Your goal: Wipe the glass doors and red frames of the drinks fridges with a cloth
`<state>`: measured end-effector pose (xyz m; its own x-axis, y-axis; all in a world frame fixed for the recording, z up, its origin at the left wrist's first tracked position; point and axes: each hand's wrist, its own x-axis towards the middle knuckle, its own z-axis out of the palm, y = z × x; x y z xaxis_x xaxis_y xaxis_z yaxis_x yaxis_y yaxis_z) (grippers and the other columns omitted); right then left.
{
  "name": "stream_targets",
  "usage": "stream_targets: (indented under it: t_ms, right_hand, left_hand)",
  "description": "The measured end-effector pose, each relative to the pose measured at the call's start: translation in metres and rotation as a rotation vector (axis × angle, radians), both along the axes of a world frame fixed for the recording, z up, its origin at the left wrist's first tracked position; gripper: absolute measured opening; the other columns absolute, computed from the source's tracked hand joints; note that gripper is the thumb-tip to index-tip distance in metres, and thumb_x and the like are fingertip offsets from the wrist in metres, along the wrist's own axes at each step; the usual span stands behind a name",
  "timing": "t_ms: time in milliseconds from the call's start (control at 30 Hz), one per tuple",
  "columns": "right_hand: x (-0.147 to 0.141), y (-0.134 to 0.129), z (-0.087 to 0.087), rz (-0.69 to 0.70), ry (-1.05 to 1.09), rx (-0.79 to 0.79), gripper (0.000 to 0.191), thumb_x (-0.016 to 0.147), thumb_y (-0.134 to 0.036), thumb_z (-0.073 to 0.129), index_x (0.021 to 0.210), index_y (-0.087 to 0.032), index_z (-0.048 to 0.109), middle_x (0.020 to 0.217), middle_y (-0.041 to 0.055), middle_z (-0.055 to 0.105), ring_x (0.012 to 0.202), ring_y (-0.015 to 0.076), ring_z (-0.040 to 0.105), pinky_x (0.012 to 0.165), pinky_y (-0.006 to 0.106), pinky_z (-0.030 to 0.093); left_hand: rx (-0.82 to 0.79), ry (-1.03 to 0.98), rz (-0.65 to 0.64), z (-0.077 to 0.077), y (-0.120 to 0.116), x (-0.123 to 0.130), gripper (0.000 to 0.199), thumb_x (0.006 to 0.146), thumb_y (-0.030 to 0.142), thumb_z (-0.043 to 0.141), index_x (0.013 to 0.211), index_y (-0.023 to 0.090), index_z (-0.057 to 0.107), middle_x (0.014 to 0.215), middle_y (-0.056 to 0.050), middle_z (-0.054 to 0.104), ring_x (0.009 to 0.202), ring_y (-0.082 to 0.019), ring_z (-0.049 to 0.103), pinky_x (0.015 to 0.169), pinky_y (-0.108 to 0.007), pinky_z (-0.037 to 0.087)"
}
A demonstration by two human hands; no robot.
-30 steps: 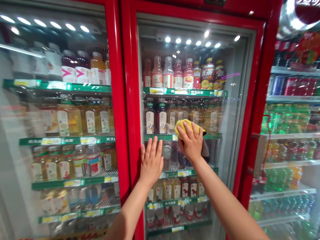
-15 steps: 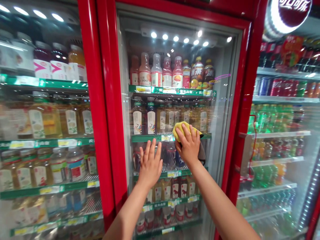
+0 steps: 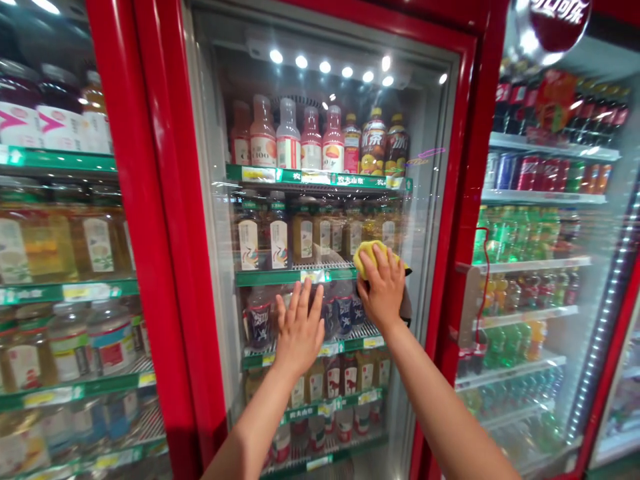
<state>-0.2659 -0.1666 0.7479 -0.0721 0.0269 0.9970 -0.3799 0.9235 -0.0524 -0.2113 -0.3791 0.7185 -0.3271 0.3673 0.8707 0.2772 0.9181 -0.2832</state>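
Observation:
Pressed beneath my right hand (image 3: 384, 287) is a yellow cloth (image 3: 369, 259) with a dark grey underside, held against the glass door (image 3: 320, 227) of a red-framed drinks fridge. The fingers curl over the cloth, and a grey flap of it hangs beside the wrist. My left hand (image 3: 299, 327) is raised at the middle of the door, palm toward the glass, fingers stretched and holding nothing. Whether its palm touches the glass I cannot tell. Behind the pane stand several rows of bottles (image 3: 263, 140) on shelves with green price strips (image 3: 295, 275).
To the left, past red door frames (image 3: 167, 200), is another fridge of bottles (image 3: 110, 333). On the right, a fridge holds cans (image 3: 535, 172) and green bottles (image 3: 520, 233). A brownish holder (image 3: 466, 300) with a red cord (image 3: 484, 267) juts out beside the right frame.
The view has swung right, so the fridges sit farther left in it. Relative to the door, both hands have moved right, the right hand still on the cloth, nearer the right frame.

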Motion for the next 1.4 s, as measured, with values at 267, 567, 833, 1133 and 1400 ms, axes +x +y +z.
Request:
stream_targets:
  t_ms: [267, 567, 833, 1133, 1400]
  right_hand:
    - [0.0, -0.009, -0.063, -0.051, -0.029, -0.168, 0.066, 0.095, -0.021, 0.051, 0.158, -0.028, 0.035, 0.161, 0.0143, 0.039, 0.154, 0.037, 0.022, 0.117, 0.067, 0.028]
    - [-0.017, 0.061, -0.025, -0.048, -0.026, -0.219, 0.06, 0.098, -0.025, 0.046, 0.157, -0.029, 0.036, 0.161, 0.0121, 0.039, 0.153, 0.0331, 0.025, 0.119, 0.063, 0.028]
    - [-0.014, 0.051, -0.054, -0.079, -0.063, -0.039, 0.059, 0.094, -0.015, 0.05, 0.152, -0.027, 0.044, 0.161, 0.0123, 0.04, 0.157, 0.0321, 0.015, 0.12, 0.062, 0.03]
    - [-0.026, 0.112, -0.059, -0.084, -0.078, -0.18, 0.061, 0.094, -0.015, 0.046, 0.154, -0.025, 0.04, 0.162, 0.0128, 0.037, 0.156, 0.0308, 0.018, 0.12, 0.061, 0.03]
    - [-0.037, 0.129, -0.046, 0.023, -0.07, -0.303, 0.062, 0.095, -0.016, 0.043, 0.156, -0.029, 0.037, 0.164, 0.0116, 0.031, 0.154, 0.0299, 0.025, 0.12, 0.06, 0.033]
  left_hand:
    - [-0.033, -0.014, -0.01, -0.008, 0.018, -0.006, 0.088, 0.095, 0.027, 0.059, 0.164, 0.023, 0.005, 0.17, -0.012, 0.018, 0.159, -0.03, 0.01, 0.127, -0.062, 0.002]
    - [-0.033, -0.009, -0.085, -0.01, 0.053, -0.017, 0.086, 0.095, 0.026, 0.058, 0.164, 0.025, 0.007, 0.17, -0.01, 0.018, 0.159, -0.029, 0.011, 0.129, -0.058, 0.007]
    - [-0.08, -0.023, -0.106, -0.014, 0.07, -0.021, 0.088, 0.094, 0.026, 0.06, 0.164, 0.023, 0.007, 0.168, -0.01, 0.024, 0.159, -0.026, 0.011, 0.13, -0.056, 0.002]
    - [-0.128, -0.042, -0.125, -0.022, 0.095, -0.028, 0.085, 0.092, 0.026, 0.061, 0.164, 0.022, 0.015, 0.169, -0.01, 0.02, 0.159, -0.027, 0.01, 0.13, -0.052, 0.004]
    - [-0.146, -0.046, -0.143, -0.019, 0.108, -0.034, 0.094, 0.09, 0.026, 0.064, 0.164, 0.022, 0.006, 0.169, -0.008, 0.02, 0.159, -0.024, 0.004, 0.129, -0.052, -0.006]
